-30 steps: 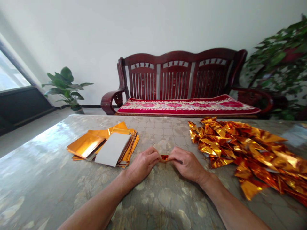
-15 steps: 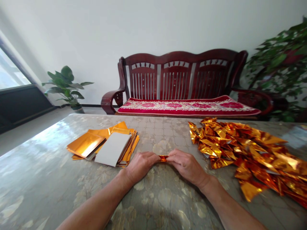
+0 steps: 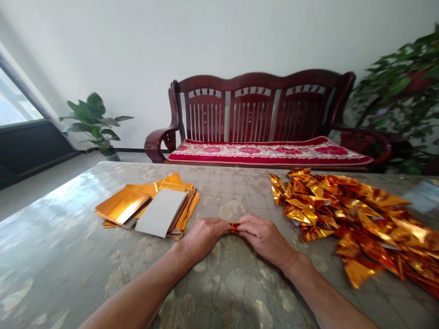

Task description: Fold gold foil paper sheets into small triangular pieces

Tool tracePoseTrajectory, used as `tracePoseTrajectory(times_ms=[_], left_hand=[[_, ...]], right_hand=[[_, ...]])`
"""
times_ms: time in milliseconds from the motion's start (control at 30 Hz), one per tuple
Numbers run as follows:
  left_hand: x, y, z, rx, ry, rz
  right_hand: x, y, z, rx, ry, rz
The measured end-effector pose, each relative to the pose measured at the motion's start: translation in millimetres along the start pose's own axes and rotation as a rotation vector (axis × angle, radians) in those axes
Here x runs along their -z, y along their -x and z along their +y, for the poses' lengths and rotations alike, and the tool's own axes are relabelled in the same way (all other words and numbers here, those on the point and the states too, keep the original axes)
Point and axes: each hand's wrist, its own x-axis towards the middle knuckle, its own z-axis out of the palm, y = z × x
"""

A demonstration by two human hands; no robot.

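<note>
Between my hands is a small strip of shiny gold foil paper (image 3: 234, 227), only its middle showing. My left hand (image 3: 205, 236) pinches its left end, and my right hand (image 3: 262, 236) has the right end between thumb and fingers. Both hands are low over the patterned table (image 3: 226, 297). Close to my left hand lies a stack of flat gold foil sheets (image 3: 126, 201), with a pale grey sheet (image 3: 162, 212) face up on it. Over on the right spreads a heap of folded gold foil pieces (image 3: 329, 205), apart from my right hand.
Behind the table stands a dark red wooden bench (image 3: 252, 109) with a red floral cushion (image 3: 270, 151). One potted plant (image 3: 96, 121) is at the left, and leafy greenery (image 3: 404, 87) at the right. Something clear, like plastic (image 3: 423, 195), lies on the table's far right.
My hands have drawn slightly closer together, so less of the gold foil strip shows between them. The stack and the heap are unmoved.
</note>
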Motion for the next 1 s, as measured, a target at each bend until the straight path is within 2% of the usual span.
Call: tracePoseTrajectory(times_ms=[100,433,800,933,1000], left_hand=[[-0.7,-0.5,0.8,0.004,0.011,0.005],[0.5,-1.7,5.1,0.039,0.032,-0.005],[-0.4,-4.5,8.8,0.042,0.058,-0.015],[1.3,-4.6,8.4,0.019,0.049,-0.024],[2.2,-4.7,9.2,0.054,0.077,-0.011]], right_hand=[[0.0,-0.3,0.1,0.015,0.022,-0.020],[-2.6,0.1,-1.7,0.010,0.017,0.056],[-6.6,-1.0,-3.5,0.053,0.056,0.080],[-6.8,-0.9,-4.6,0.041,0.056,0.088],[-7.4,-1.3,-5.3,0.016,0.059,0.109]])
